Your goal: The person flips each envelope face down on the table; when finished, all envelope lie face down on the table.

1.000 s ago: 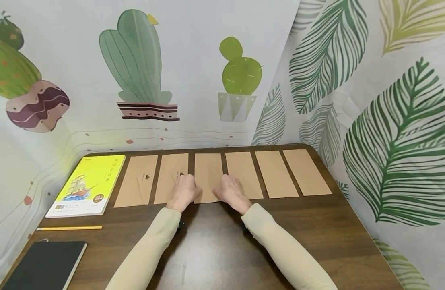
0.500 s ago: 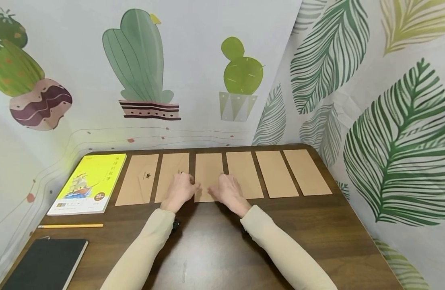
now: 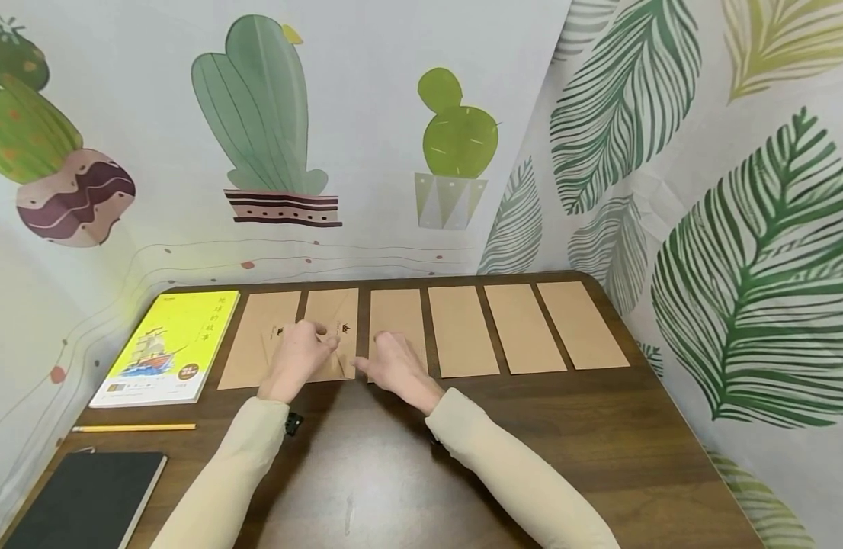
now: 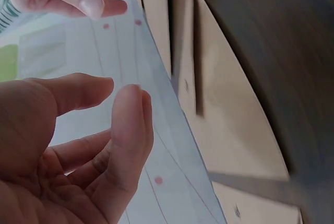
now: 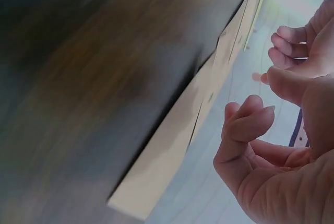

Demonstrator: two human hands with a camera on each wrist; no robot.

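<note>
A row of brown paper envelopes lies along the table's back. My left hand hovers over the gap between the leftmost envelope and the second envelope; both show a flap and a small dark crown print. In the left wrist view, thumb and fingers are loosely bent and apart, with nothing between them. Over the front of the third envelope is my right hand, its fingers loosely curled and holding nothing in the right wrist view. The second envelope's flap looks slightly raised in the left wrist view.
Farther right lie the fourth envelope, a fifth and a sixth, plain side up. At the left are a yellow-covered book, a yellow pencil and a black notebook. A patterned wall covering borders the table.
Both hands have moved left: the left one off the second envelope's front toward the first, the right one from between the third and fourth onto the third. The envelopes stay in place.
</note>
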